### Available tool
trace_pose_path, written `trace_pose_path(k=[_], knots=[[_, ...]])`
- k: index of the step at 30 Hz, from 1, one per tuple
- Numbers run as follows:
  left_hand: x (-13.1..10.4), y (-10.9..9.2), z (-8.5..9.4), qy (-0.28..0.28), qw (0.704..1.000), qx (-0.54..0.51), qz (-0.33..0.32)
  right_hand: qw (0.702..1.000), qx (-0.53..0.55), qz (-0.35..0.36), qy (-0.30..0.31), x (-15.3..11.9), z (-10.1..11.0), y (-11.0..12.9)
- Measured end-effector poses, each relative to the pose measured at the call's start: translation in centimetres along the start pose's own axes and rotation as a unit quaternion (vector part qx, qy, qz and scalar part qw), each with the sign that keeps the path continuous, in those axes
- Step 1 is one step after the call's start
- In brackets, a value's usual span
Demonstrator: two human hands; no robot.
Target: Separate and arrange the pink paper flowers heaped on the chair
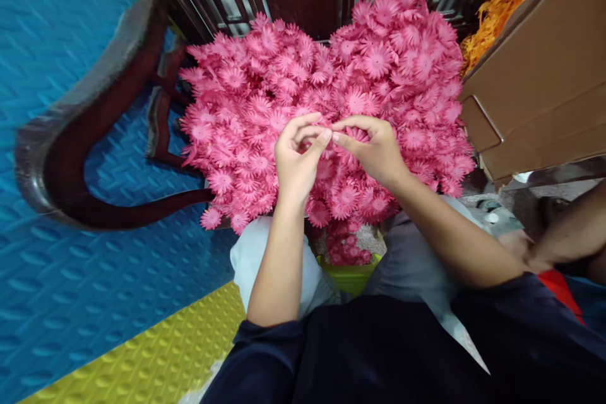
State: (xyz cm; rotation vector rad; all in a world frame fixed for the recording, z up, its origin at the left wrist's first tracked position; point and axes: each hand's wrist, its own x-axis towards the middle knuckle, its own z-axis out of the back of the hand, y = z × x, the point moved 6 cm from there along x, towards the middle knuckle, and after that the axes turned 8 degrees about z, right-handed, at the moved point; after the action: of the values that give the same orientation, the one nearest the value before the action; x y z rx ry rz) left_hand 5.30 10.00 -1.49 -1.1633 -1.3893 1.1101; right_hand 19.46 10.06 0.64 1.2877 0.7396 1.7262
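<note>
A broad heap of pink artificial flower heads (379,63) fills the seat area before me, their petals narrow and pointed. Above the middle of it, my left hand (302,148) and my right hand (372,142) meet, fingertips almost touching. Both are closed in a pinch, thumb against the fingers. Whatever lies between the fingertips is too small to make out against the pink petals behind.
A dark carved wooden chair arm (52,139) curves out at the left over blue textured matting (142,265). At the right stands a cardboard box (544,69) with orange shredded material (502,6). Below, a yellow-green bin (350,278) sits between my knees. Another person's arm (572,233) shows at the right edge.
</note>
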Motion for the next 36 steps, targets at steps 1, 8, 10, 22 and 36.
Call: trace_pose_path(k=[1,8,10,22,36], knots=[[0.0,0.1,0.0,0.003,1.0,0.001,0.002,1.0,0.001,-0.004,0.0,0.0,0.0,0.0],[0.2,0.4,0.4,-0.03,0.999,-0.006,0.017,0.997,0.056,-0.059,0.018,-0.1,-0.6,-0.5],[0.2,0.2,0.4,-0.036,0.999,0.008,0.01,0.995,0.074,-0.067,0.03,-0.1,-0.8,-0.4],[-0.3,-0.1,0.0,-0.053,0.997,0.037,-0.041,0.982,0.118,-0.139,-0.053,-0.6,-0.6,-1.4],[-1.0,-0.9,0.5,-0.158,0.981,0.08,-0.08,0.968,0.186,-0.16,-0.059,-1.1,-1.4,-0.9]])
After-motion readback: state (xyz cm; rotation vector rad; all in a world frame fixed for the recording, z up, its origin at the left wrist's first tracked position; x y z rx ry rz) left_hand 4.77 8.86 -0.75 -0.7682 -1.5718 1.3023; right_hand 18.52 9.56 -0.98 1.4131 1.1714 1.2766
